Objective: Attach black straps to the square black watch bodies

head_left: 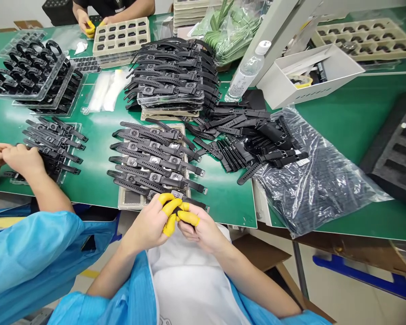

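Note:
My left hand [149,224] and my right hand [205,229] meet at the table's front edge, with yellow finger cots on several fingers. Both are closed around a small black watch part [176,209], mostly hidden by the fingers, so I cannot tell whether it is the case or the strap end. Just beyond them lies a beige tray [123,201] bearing rows of black smartwatches [154,177], backs up, straps stretched out across it. To its right, a heap of loose black watch straps [233,149] spreads over the green table.
Stacked trays of smartwatches [171,74] stand behind the tray. A plastic bag of straps [311,180], a water bottle [246,72] and a white box [301,90] are to the right. A co-worker's hands [23,160] handle watches at left; another person's gloved fingers [90,30] are across the table.

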A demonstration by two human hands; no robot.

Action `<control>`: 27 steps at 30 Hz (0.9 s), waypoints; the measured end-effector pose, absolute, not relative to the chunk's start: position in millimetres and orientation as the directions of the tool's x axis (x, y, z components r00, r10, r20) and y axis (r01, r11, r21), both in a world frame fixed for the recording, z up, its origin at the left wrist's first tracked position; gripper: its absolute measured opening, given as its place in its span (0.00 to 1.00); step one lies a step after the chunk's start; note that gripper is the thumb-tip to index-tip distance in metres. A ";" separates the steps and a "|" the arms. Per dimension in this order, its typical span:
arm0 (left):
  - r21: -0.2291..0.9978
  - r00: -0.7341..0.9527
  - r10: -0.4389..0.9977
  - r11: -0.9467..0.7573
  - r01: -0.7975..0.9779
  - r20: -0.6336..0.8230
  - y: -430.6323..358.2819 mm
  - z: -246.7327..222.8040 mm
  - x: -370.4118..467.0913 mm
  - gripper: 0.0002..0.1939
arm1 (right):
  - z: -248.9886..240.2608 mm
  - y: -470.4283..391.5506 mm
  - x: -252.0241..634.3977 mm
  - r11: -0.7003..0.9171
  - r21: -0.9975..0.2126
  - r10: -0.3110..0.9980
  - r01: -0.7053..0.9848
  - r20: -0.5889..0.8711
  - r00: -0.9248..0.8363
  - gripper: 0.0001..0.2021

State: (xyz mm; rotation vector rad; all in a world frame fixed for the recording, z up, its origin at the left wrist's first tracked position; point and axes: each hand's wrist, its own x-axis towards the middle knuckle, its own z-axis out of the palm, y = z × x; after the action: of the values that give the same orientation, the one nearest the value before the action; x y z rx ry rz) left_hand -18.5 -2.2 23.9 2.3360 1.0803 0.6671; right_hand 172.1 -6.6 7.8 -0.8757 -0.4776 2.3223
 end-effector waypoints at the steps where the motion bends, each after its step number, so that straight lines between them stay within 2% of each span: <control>1: 0.577 0.580 0.784 -0.585 0.570 0.221 -1.6 24.4 -19.0 0.23 | 7.6 -6.7 171.4 -0.758 -0.515 0.642 -0.401 -0.476 -0.601 0.16; 3: 0.573 0.599 0.771 -0.596 0.563 0.215 -0.3 25.1 -19.6 0.22 | 6.4 -8.1 169.6 -0.754 -0.527 0.643 -0.392 -0.473 -0.602 0.16; 5: 0.621 0.603 0.769 -0.583 0.524 0.213 0.5 24.9 -20.1 0.22 | 4.1 -10.6 168.2 -0.734 -0.556 0.661 -0.390 -0.453 -0.599 0.15; 8: 0.710 0.586 0.784 -0.532 0.462 0.205 -1.0 22.3 -21.5 0.24 | 0.6 -13.6 168.3 -0.643 -0.673 0.729 -0.365 -0.393 -0.561 0.15; 10: 0.723 0.567 0.802 -0.505 0.472 0.190 -3.6 20.2 -25.7 0.26 | -0.2 -13.0 171.0 -0.471 -0.843 0.822 -0.260 -0.313 -0.475 0.14; 12: 0.692 0.539 0.827 -0.484 0.536 0.161 -5.5 20.2 -35.5 0.28 | 0.7 -9.3 176.0 -0.205 -0.979 0.891 -0.017 -0.180 -0.417 0.11; 13: 0.668 0.517 0.846 -0.460 0.585 0.129 -5.5 21.7 -42.8 0.28 | 1.7 -6.5 179.1 -0.067 -0.990 0.896 0.123 -0.114 -0.429 0.09; 15: 0.610 0.476 0.879 -0.399 0.685 0.041 -3.5 28.2 -62.1 0.27 | 4.1 0.0 184.7 0.156 -0.931 0.863 0.331 -0.035 -0.504 0.08; 17: 0.525 0.453 0.891 -0.373 0.765 -0.026 0.8 38.5 -84.9 0.22 | 7.0 6.3 187.5 0.305 -0.848 0.824 0.434 0.006 -0.567 0.09; 20: 0.337 0.460 0.888 -0.425 0.840 -0.027 6.9 56.5 -117.2 0.17 | 12.2 12.1 182.7 0.436 -0.724 0.807 0.534 0.051 -0.589 0.11; 23: 0.188 0.428 0.903 -0.413 0.891 -0.045 9.8 69.6 -140.9 0.17 | 17.8 13.8 167.0 0.502 -0.611 0.804 0.612 0.070 -0.590 0.14; 25: 0.186 0.372 0.925 -0.352 0.917 -0.080 11.7 71.9 -152.6 0.17 | 20.3 15.1 152.4 0.534 -0.552 0.795 0.641 0.071 -0.602 0.15; 27: 0.234 0.344 0.929 -0.308 0.922 -0.134 15.9 68.2 -162.0 0.16 | 21.6 18.1 137.2 0.563 -0.492 0.775 0.664 0.036 -0.630 0.12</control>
State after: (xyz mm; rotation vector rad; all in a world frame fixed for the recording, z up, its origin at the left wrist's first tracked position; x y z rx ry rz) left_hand -162.0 15.9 68.2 2.3416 1.6580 0.0376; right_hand 137.2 18.1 21.6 -1.1979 -2.5494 0.6482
